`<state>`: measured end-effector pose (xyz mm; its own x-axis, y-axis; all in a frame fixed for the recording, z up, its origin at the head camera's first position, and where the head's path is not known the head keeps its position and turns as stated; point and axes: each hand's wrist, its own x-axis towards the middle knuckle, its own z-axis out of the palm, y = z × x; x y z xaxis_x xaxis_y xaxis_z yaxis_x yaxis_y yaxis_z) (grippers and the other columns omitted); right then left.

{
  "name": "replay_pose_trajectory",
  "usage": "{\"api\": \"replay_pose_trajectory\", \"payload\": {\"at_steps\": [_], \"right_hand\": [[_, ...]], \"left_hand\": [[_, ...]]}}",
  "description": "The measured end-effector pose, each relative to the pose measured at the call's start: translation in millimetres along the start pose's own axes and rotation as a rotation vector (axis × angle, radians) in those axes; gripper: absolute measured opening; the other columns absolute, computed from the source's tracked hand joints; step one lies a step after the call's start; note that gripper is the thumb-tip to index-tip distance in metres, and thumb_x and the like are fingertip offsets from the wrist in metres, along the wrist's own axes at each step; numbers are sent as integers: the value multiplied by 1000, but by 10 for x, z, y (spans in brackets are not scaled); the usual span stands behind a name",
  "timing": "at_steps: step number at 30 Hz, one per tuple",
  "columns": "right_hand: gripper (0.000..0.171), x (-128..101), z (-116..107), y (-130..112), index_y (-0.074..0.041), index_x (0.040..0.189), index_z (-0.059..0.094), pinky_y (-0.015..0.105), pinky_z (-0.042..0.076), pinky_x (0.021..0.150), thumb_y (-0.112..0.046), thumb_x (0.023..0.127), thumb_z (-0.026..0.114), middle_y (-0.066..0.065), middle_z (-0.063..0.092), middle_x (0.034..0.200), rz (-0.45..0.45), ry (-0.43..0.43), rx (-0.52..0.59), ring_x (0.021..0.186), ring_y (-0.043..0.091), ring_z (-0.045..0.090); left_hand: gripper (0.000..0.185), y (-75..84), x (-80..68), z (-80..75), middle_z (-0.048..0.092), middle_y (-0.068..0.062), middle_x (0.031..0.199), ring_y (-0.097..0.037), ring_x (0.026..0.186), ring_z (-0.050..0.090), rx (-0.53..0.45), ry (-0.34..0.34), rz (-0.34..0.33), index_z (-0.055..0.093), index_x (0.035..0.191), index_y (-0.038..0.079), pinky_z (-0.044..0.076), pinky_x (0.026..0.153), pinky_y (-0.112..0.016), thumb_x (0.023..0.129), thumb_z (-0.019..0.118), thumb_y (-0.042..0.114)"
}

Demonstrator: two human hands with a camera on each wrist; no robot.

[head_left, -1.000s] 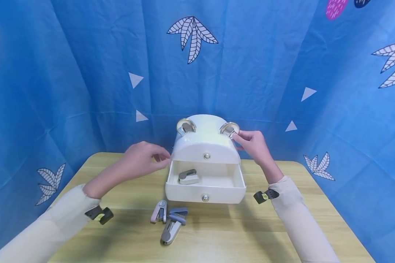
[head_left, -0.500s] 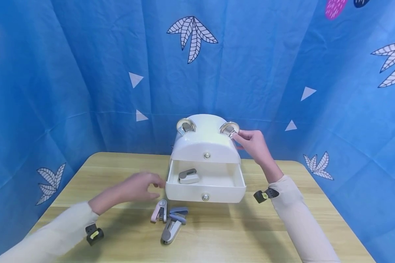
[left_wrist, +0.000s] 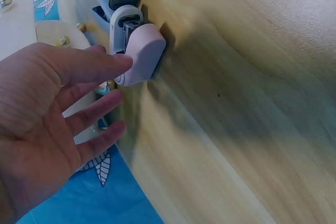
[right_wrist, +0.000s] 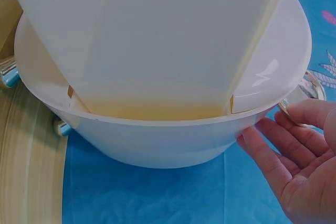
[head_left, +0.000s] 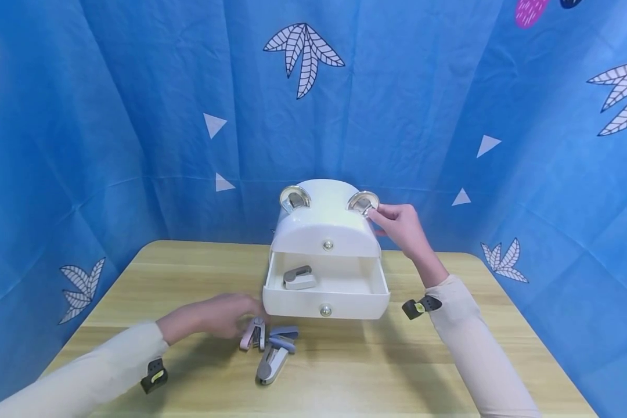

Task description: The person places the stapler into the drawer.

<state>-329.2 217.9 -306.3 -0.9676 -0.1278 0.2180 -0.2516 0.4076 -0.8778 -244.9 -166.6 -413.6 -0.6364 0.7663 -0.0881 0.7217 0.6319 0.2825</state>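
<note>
A white storage box (head_left: 326, 232) with two gold-rimmed ears stands at the back, its lower drawer (head_left: 355, 305) pulled out. My right hand (head_left: 403, 229) pinches the right ear (head_left: 363, 201); in the right wrist view its fingertips press the box's side. Beside the drawer's left front corner, my left hand (head_left: 222, 314) is down at a pink stapler (head_left: 251, 335). The left wrist view has the thumb right at that stapler's end, the other fingers loosely spread. A blue stapler (head_left: 284, 332) and a grey-and-white stapler (head_left: 273, 366) lie just to the right.
Another grey-and-white stapler (head_left: 299, 278) lies inside the drawer, toward its left side. The wooden table (head_left: 449, 360) reaches back to a blue patterned curtain (head_left: 407, 116), which also hangs along both sides.
My left hand has come down from the drawer's left side to the pink stapler on the table. The right hand keeps its hold on the ear; the staplers stay put.
</note>
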Motion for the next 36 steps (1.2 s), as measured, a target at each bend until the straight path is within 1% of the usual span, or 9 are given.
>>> {"api": "replay_pose_trajectory", "payload": {"at_steps": [3,5,9,14,19,25,29,33,36], "right_hand": [[37,0,-1,-7,-3,128,70,35,61,86,-27,100,66,19,68,131,0,-4,2,124,30,63],[38,-3,-1,-10,-3,129,69,35,61,87,-27,100,66,19,68,131,0,-7,0,125,31,63],[39,6,7,-12,-2,130,68,35,61,86,-27,100,66,19,67,133,-3,-6,-3,126,31,63],[40,11,11,-14,-3,131,68,37,61,87,-28,100,67,19,67,133,8,3,-8,127,31,63],[41,-1,11,-19,-3,133,67,39,60,89,-28,100,66,19,66,135,20,-3,-11,128,32,62],[41,-21,11,-35,-4,133,67,40,60,90,-29,100,66,19,66,135,16,-4,-24,128,32,61],[41,-21,9,-41,-4,133,67,40,60,90,-29,100,66,19,66,135,13,-2,-25,128,32,61],[41,-22,8,-40,-4,133,67,39,60,89,-29,100,66,19,66,135,9,-2,-25,128,32,62],[41,-29,8,-32,-4,133,67,38,60,89,-29,100,66,19,66,135,10,-4,-19,128,32,61]], "left_hand": [[51,3,-1,7,74,5,115,-18,109,68,22,4,2,76,113,22,58,96,-43,74,74,-10],[53,-10,-8,11,73,4,115,-18,108,68,48,16,18,76,110,22,58,94,-43,68,77,-9],[48,-53,-19,36,72,6,112,-15,103,68,83,39,38,77,103,21,59,88,-38,62,83,-3],[38,-77,-21,65,70,12,99,-8,90,65,84,60,32,77,93,23,58,79,-31,62,86,4],[33,-87,-57,73,67,14,85,-2,76,58,36,65,-12,75,86,24,51,68,-24,59,88,8],[31,-105,-99,90,65,18,81,0,74,56,2,53,-43,77,85,26,47,66,-19,59,91,14],[28,-85,-125,74,65,19,80,1,72,54,13,40,-34,77,83,27,46,65,-17,60,92,19],[25,-36,-163,22,64,20,78,2,70,53,7,32,-19,77,82,27,46,64,-17,63,93,26],[23,2,-191,-65,63,20,78,3,70,52,-36,25,-33,76,81,28,45,64,-17,64,92,25]]}}
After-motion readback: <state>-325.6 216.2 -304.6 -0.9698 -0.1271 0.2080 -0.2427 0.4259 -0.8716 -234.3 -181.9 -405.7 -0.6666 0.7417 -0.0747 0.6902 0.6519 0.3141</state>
